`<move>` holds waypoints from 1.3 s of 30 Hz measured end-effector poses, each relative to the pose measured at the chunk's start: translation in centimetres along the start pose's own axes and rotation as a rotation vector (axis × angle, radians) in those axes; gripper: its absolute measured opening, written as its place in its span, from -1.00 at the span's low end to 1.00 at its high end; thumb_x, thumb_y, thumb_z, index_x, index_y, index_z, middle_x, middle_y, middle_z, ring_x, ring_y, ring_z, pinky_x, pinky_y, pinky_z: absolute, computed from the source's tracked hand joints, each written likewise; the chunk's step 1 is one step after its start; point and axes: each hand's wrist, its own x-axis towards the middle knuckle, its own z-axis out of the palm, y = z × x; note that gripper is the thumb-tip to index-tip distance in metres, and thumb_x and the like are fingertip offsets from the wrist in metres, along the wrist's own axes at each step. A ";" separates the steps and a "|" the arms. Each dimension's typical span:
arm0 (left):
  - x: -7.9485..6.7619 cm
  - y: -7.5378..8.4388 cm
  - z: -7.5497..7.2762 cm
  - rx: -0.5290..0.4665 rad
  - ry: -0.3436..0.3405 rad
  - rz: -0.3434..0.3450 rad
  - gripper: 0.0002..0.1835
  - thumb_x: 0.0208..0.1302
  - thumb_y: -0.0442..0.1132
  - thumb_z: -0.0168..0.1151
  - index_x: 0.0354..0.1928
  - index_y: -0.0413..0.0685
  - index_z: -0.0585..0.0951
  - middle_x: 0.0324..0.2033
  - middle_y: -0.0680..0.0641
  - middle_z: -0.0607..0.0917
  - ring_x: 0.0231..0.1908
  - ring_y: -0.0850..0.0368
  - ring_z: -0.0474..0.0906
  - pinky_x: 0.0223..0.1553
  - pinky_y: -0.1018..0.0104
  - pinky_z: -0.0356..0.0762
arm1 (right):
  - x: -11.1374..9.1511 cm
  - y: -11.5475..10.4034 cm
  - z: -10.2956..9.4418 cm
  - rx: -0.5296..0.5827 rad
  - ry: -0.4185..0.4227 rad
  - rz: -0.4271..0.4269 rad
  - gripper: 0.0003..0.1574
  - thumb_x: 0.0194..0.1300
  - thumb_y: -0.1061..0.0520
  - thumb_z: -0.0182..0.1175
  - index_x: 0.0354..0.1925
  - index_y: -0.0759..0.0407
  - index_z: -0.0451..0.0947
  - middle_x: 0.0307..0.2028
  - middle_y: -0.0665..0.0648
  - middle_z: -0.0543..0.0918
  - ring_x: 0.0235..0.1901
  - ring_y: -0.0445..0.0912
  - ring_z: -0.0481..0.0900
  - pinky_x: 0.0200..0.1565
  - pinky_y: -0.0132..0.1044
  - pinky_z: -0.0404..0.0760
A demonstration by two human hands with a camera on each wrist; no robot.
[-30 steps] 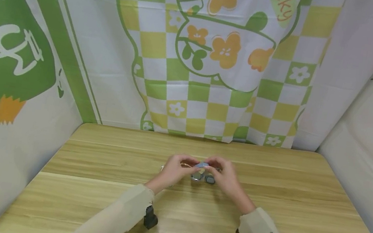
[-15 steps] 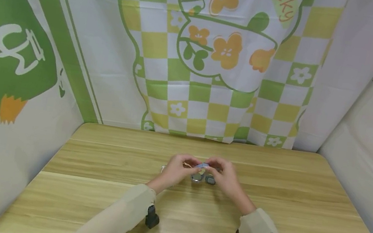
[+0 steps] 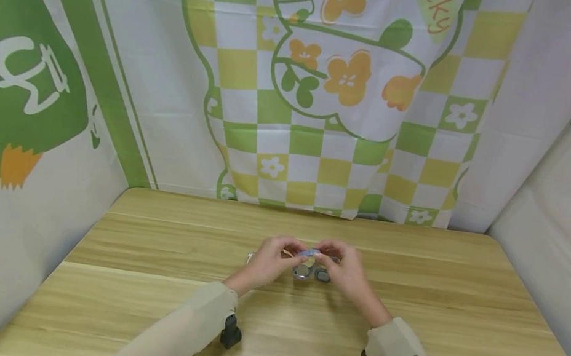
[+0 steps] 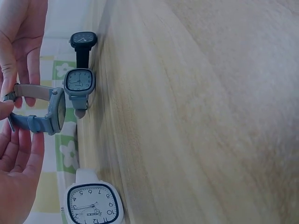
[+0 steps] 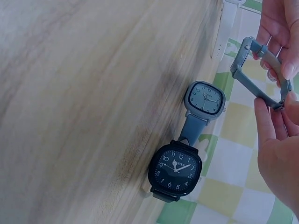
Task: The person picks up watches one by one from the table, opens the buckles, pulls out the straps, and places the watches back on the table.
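A blue-strapped wristwatch (image 4: 55, 111) is held up between both hands over the table, its strap bent into a loop and its face turned sideways. My left hand (image 3: 266, 262) pinches the strap from the left, with fingertips by the buckle end. From the other side my right hand (image 3: 347, 275) pinches the same strap close to the buckle (image 5: 279, 105). Below the hands, a grey-blue watch (image 5: 204, 99) and a black watch (image 5: 175, 170) rest side by side, faces visible. A white watch (image 4: 93, 205) lies to the left, mostly covered by my left hand in the head view.
The wooden table (image 3: 293, 341) stretches around the hands on all sides. A checked, flowered curtain (image 3: 302, 162) hangs behind its far edge, and printed cloth walls stand at left and right. Each wrist carries a black camera mount (image 3: 231, 332).
The held watch's strap has tilted slightly between the fingers. Both hands stay in nearly the same place, and the watches on the table lie as before.
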 end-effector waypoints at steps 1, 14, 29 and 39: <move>0.0 0.0 0.0 0.001 0.001 0.002 -0.85 0.49 -0.33 0.32 -0.03 -0.27 0.74 -0.15 -0.16 0.77 -0.09 -0.03 0.70 0.01 0.17 0.74 | 0.0 0.0 0.0 0.000 0.001 0.002 -0.88 0.44 0.37 0.30 -0.08 0.37 0.70 -0.10 0.31 0.78 -0.03 0.20 0.76 0.06 0.07 0.74; 0.0 -0.2 -0.1 0.001 -0.013 0.006 -0.85 0.49 -0.35 0.31 -0.02 -0.27 0.74 -0.13 -0.15 0.78 -0.09 0.03 0.71 0.01 0.20 0.74 | -0.1 0.0 -0.3 0.035 0.004 -0.008 -0.88 0.45 0.36 0.29 -0.08 0.39 0.69 -0.12 0.31 0.78 -0.10 0.17 0.78 -0.04 -0.09 0.75; -0.3 -0.5 -0.1 -0.025 -0.020 0.013 -0.87 0.47 -0.37 0.32 -0.07 -0.31 0.73 -0.13 -0.19 0.79 -0.11 0.01 0.71 -0.03 0.26 0.74 | -0.3 0.3 -0.4 0.130 -0.041 -0.020 -0.85 0.49 0.42 0.21 -0.04 0.54 0.60 -0.12 0.44 0.72 -0.14 0.24 0.78 -0.04 -0.03 0.80; -0.3 0.0 -0.1 -0.022 -0.012 -0.002 -0.81 0.51 -0.30 0.31 0.02 -0.27 0.72 -0.11 -0.16 0.77 -0.06 -0.01 0.71 0.04 0.21 0.73 | -0.2 -0.1 -0.6 0.045 -0.077 -0.080 -0.75 0.52 0.30 0.24 0.06 0.46 0.64 -0.05 0.38 0.76 -0.08 0.17 0.76 -0.05 -0.16 0.78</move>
